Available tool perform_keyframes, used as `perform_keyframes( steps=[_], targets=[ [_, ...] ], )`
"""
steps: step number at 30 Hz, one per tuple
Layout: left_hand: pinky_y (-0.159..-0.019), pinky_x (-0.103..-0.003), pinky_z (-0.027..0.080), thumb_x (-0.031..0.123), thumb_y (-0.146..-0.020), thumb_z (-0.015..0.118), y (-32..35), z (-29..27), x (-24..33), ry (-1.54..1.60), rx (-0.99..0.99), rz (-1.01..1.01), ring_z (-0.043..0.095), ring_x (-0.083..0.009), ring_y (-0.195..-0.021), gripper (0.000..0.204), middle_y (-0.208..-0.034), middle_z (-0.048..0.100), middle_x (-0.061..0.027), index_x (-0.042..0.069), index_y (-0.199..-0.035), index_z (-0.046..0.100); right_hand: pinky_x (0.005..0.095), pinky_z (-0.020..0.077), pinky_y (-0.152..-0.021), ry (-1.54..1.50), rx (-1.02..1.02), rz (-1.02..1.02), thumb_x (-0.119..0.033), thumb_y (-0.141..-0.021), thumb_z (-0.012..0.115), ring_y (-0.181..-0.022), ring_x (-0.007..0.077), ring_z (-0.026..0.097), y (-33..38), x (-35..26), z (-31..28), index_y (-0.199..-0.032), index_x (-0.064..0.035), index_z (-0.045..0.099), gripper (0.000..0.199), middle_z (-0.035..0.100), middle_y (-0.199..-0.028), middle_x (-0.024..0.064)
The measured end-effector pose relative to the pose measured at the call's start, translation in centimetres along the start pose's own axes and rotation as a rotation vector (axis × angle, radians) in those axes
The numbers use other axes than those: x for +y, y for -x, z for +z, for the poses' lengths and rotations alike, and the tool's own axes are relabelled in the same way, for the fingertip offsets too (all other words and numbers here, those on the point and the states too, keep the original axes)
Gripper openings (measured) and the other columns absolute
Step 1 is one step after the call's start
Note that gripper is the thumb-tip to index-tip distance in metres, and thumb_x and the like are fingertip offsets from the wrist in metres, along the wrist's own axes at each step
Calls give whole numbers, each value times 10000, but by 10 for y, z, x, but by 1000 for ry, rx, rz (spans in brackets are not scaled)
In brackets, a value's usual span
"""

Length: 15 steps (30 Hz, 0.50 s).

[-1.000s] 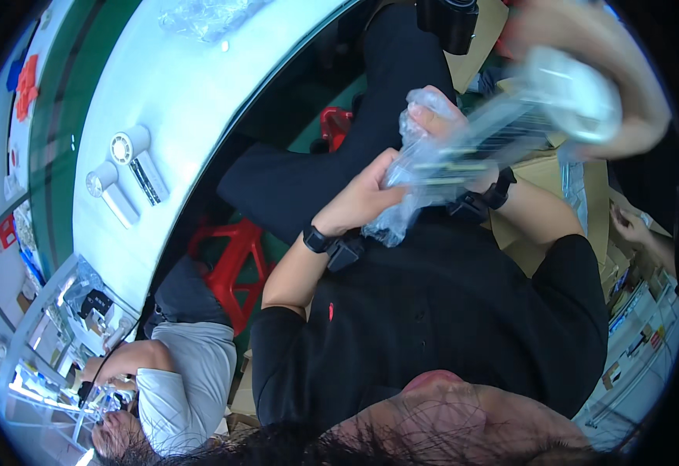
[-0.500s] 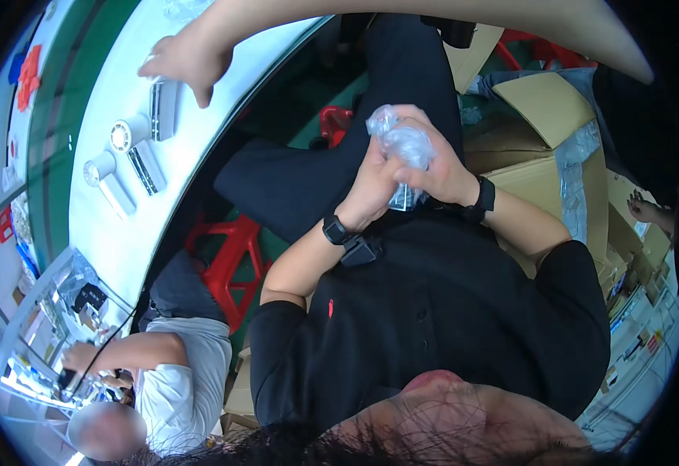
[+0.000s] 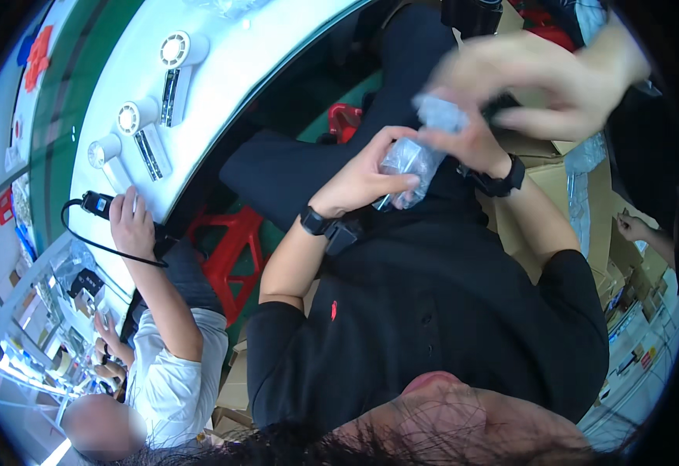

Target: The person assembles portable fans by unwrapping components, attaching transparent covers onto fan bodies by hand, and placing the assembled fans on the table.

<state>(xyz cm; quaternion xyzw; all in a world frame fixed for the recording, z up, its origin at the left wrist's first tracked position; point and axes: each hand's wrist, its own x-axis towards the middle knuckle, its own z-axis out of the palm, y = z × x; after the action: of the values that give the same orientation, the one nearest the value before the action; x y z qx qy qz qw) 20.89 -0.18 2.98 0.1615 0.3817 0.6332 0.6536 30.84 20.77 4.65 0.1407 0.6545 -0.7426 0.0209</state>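
My left hand [image 3: 370, 177] is wrapped round a clear plastic-wrapped bundle [image 3: 415, 165] above my lap; what lies inside the wrap is hard to make out. My right hand [image 3: 475, 144] grips the bundle's upper end, where bunched plastic [image 3: 442, 114] sticks up. Just beyond it, another person's hand [image 3: 541, 85] reaches in from the upper right, smeared by motion; I cannot tell whether it touches the plastic. To the left, three white handheld fans [image 3: 178, 70] lie on the white table [image 3: 223, 70], some with dark strips along their handles.
A co-worker in a white shirt [image 3: 176, 380] at lower left holds a black corded device [image 3: 97, 204] by the table edge. Red stools [image 3: 227, 260] stand beneath and beside the table. An open cardboard box [image 3: 537, 202] with plastic stands at my right. Further right is another person's hand [image 3: 633, 227].
Another person's arm has left the table, uncovering the third fan; a blurred hand is now beside mine. My right hand has moved up, apart from my left. The co-worker's corded device has come to the table edge.
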Motion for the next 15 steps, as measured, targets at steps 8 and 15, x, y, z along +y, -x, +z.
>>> perform_keyframes(
  steps=[8, 15],
  targets=[
    [-601, -227, 524, 70, -874, 720, 5, 0, 25, -85, -118, -185, 635, -101, -737, 574, -945, 613, -53, 56, -1347, 394, 327, 505, -827, 468, -337, -65, -170, -890, 652, -892, 219, 655, 20, -34, -22, -1182, -9, 589, 339, 647, -1074, 96],
    [-663, -239, 521, 81, -869, 729, -118, 5, 7, -269, 15, 38, 616, -99, -767, 410, -936, 591, -27, 53, -1204, 495, 265, 451, -790, 1291, 458, -594, -251, -950, 489, -931, 149, 568, 49, -58, -146, -977, -68, 601, 216, 588, -997, 50]
  ],
)
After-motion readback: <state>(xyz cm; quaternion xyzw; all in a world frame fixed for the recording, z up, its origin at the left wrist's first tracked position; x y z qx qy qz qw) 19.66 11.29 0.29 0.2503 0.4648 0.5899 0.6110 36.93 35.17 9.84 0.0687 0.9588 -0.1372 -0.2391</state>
